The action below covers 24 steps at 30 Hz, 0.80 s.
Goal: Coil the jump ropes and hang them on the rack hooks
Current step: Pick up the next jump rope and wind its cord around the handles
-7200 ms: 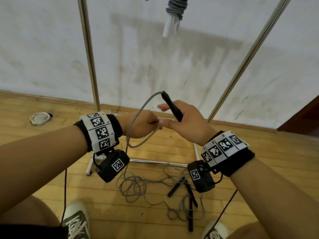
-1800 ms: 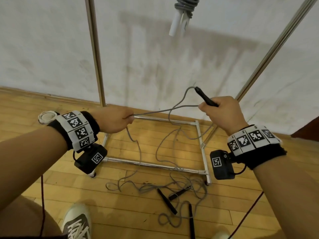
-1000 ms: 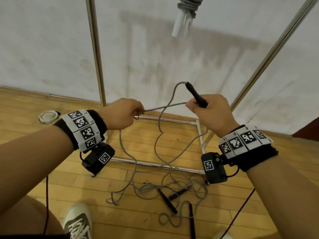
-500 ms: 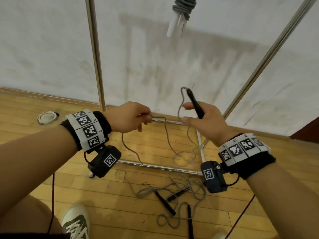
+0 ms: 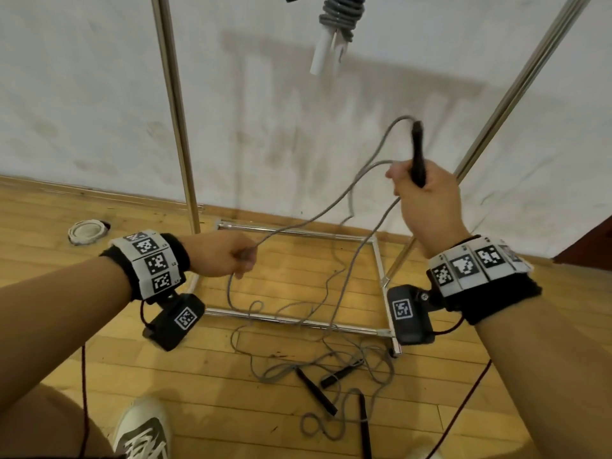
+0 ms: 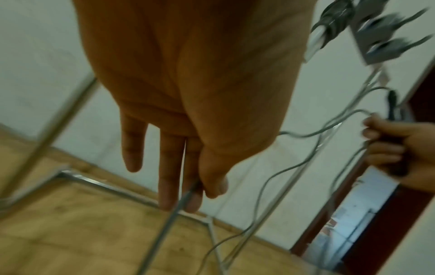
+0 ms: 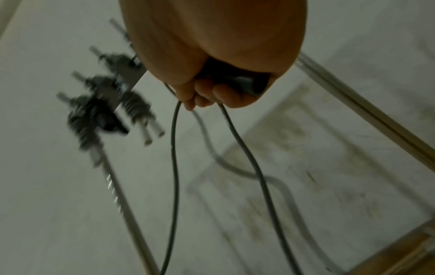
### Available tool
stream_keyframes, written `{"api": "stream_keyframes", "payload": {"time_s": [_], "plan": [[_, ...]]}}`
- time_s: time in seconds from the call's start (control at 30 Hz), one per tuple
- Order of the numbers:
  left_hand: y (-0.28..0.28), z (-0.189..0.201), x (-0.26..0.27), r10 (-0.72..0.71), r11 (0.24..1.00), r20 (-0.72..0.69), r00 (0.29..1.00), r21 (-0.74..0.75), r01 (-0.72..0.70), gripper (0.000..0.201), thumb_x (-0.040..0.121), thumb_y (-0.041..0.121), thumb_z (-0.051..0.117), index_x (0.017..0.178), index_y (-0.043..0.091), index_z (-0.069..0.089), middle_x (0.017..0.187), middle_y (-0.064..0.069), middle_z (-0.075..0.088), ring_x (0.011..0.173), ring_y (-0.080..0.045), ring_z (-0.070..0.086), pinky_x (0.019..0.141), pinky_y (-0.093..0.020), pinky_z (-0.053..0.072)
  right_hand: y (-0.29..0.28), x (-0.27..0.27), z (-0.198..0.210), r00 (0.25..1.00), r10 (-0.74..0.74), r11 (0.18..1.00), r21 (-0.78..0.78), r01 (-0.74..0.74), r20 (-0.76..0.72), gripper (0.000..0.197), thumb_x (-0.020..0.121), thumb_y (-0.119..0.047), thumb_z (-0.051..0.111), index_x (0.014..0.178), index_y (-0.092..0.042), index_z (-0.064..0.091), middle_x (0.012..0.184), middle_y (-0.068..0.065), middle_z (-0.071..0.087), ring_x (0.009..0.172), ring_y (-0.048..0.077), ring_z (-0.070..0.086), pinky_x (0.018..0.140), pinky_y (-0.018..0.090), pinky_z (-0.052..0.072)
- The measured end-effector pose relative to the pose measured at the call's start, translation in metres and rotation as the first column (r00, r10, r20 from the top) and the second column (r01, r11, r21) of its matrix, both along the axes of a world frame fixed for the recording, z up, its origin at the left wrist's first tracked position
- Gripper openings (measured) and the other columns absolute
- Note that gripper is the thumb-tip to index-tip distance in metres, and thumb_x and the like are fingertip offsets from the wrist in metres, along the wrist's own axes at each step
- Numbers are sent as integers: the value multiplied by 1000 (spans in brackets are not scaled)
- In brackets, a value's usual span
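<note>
My right hand (image 5: 427, 200) gripped a black handle (image 5: 418, 154); my left hand (image 5: 225, 256) pinched the grey rope (image 5: 311, 213). One coiled rope (image 5: 342, 9) hung at the top; more ropes (image 5: 331, 369) lay low on the floor.

The rack (image 5: 291, 321) stands against the wall (image 5: 82, 94); 1 coiled rope (image 5: 341, 14) hangs up on it. Before its base, 3 handles (image 5: 316, 392) lie among loose rope (image 5: 364, 359) on the floor (image 5: 49, 207). A shoe (image 5: 142, 432) lies nearer, left.

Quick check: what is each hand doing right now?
Left hand: pinching the grey rope.
Right hand: gripping the black handle plus rope loops.
</note>
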<state>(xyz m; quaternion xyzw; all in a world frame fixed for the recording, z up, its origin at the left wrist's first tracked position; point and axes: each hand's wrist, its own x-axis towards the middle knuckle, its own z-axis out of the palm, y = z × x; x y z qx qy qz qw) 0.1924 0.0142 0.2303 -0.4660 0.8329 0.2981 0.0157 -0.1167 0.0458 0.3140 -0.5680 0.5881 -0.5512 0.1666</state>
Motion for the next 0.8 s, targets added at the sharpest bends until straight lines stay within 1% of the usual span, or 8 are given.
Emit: {"api": "stream_keyframes", "payload": {"time_s": [0.13, 0.27, 0.37, 0.5, 0.57, 0.63, 0.73, 0.8], "plan": [[-5, -23, 19, 59, 998, 105, 993, 32, -63, 18, 100, 22, 51, 86, 24, 62, 87, 14, 68, 77, 8, 58, 67, -12, 37, -7, -22, 7, 992, -72, 997, -10, 73, 106, 15, 88, -35, 62, 76, -31, 71, 60, -11, 60, 50, 6, 48, 50, 24, 38], [-8, -20, 14, 129, 991, -23, 991, 28, -128, 26, 105, 28, 43, 89, 24, 63, 76, 6, 73, 75, -4, 67, 73, -23, 46, -7, -19, -5, 996, -80, 996, 32, 81, -34, 13, 87, -23, 65, 95, -29, 74, 77, -13, 65, 51, -3, 53, 49, 13, 41], [-5, -3, -6, 130, 988, -103, 986, -65, -137, 31, 107, 34, 37, 96, 27, 65, 68, 5, 62, 58, -2, 61, 63, -25, 48, 0, -4, -15, 994, 30, 990, 141, -15, -108, 20, 86, -21, 68, 101, -35, 71, 96, -19, 66, 67, -5, 59, 67, 19, 46], [8, 28, -42, 37, 967, -252, 967, -236, -99, 33, 105, 39, 40, 93, 28, 69, 59, 7, 50, 47, -2, 47, 49, -15, 37, 16, 27, -28, 913, 317, 915, 337, -222, -259, 21, 86, -33, 70, 107, -37, 67, 108, -16, 65, 99, 4, 60, 88, 26, 43], [14, 43, -56, 9, 947, -336, 942, -300, -116, 32, 104, 38, 45, 88, 26, 70, 55, 4, 50, 45, -4, 44, 47, -14, 36, 22, 39, -34, 862, 404, 884, 375, -281, -307, 21, 91, -37, 64, 109, -29, 68, 90, -14, 66, 81, 0, 59, 75, 25, 44], [17, 54, -62, -8, 928, -418, 908, -342, -150, 32, 102, 39, 49, 80, 28, 69, 58, -6, 54, 45, -7, 41, 45, -16, 35, 27, 46, -34, 860, 424, 881, 349, -319, -284, 20, 94, -38, 59, 94, -21, 70, 68, -9, 62, 58, 2, 52, 60, 27, 40], [17, 56, -55, 9, 940, -485, 874, -293, -172, 32, 97, 43, 56, 70, 29, 63, 53, 4, 50, 45, -5, 42, 44, -17, 36, 25, 46, -26, 915, 353, 918, 261, -299, -194, 19, 94, -35, 60, 81, -23, 68, 62, -8, 63, 57, 10, 57, 58, 24, 45], [17, 45, -47, 24, 973, -405, 914, -201, -115, 27, 98, 41, 56, 77, 25, 63, 63, 4, 60, 56, -7, 56, 56, -23, 47, 21, 43, -18, 942, 283, 950, 188, -249, -180, 17, 93, -34, 61, 81, -23, 68, 61, -8, 59, 52, 6, 51, 53, 20, 42]]}}
